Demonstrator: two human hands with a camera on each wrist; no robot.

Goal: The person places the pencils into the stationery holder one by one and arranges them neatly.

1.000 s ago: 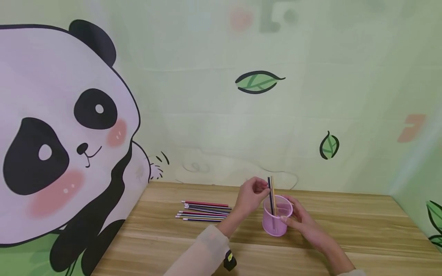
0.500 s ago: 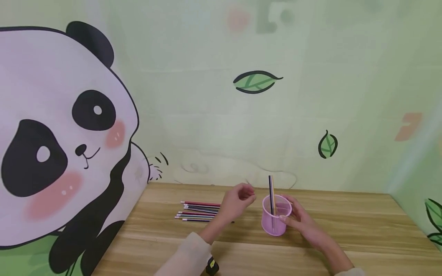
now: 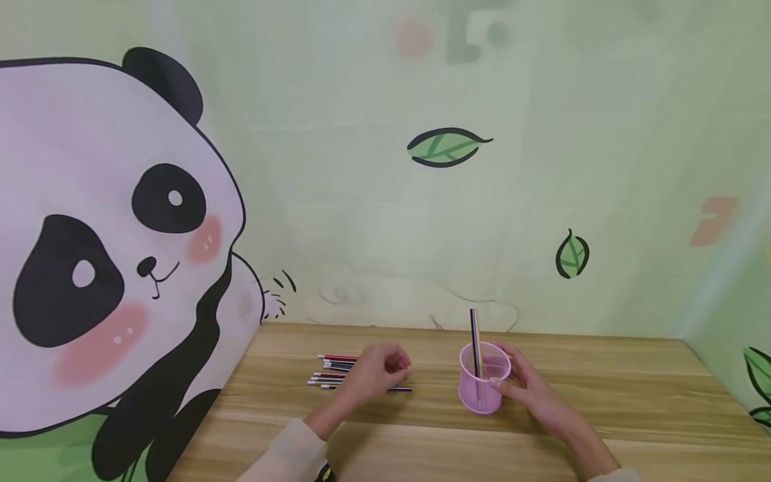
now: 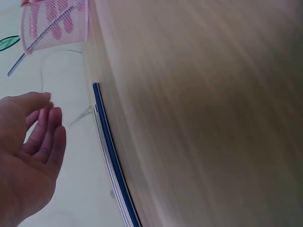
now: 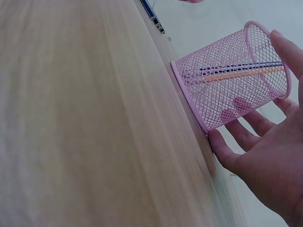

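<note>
A pink mesh pencil holder (image 3: 480,395) stands upright on the table, with a dark pencil (image 3: 474,335) and a yellow-orange pencil (image 5: 227,74) leaning inside it. My right hand (image 3: 533,391) grips the holder from its right side, thumb at the rim and fingers along the mesh in the right wrist view. Above a row of several striped pencils (image 3: 334,379), my left hand (image 3: 373,376) hovers with loosely bent fingers and nothing between them. That hand hides part of the row in the head view. In the left wrist view, the nearest pencil (image 4: 113,151) has a dark blue side.
The wooden table (image 3: 578,402) runs back to a pale green wall cloth (image 3: 361,201) printed with leaves and a large panda (image 3: 181,268). A black object with a yellow mark (image 3: 325,474) shows at my left sleeve (image 3: 289,448).
My left hand has let go of the dark pencil in the holder and moved left and down over the pencil row. My right hand stays on the holder.
</note>
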